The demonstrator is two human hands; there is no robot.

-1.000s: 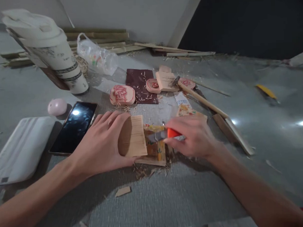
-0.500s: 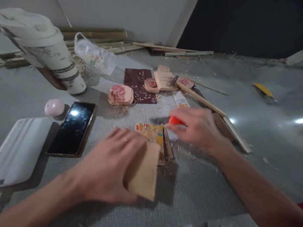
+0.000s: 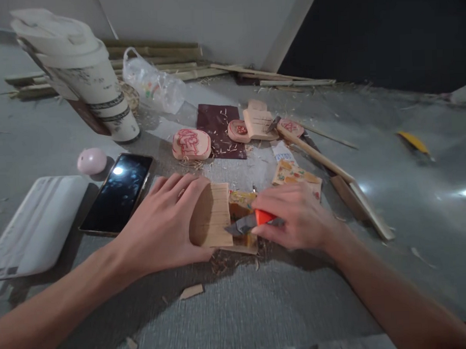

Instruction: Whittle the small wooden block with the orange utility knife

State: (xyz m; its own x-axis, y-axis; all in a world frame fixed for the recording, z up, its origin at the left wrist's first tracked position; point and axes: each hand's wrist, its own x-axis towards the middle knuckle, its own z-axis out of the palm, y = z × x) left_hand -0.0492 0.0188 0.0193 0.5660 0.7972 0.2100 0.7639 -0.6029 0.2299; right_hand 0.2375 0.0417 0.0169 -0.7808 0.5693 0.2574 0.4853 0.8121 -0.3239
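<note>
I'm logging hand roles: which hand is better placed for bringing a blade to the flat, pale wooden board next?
The right hand, probably: it holds the orange-handled, grey-bladed knife, its tip at the right edge of the wooden board. The left hand is busy holding the wooden board.

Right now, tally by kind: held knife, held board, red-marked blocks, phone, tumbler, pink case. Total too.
Held knife: 1
Held board: 1
Red-marked blocks: 3
Phone: 1
Tumbler: 1
Pink case: 1
Total: 8
</note>
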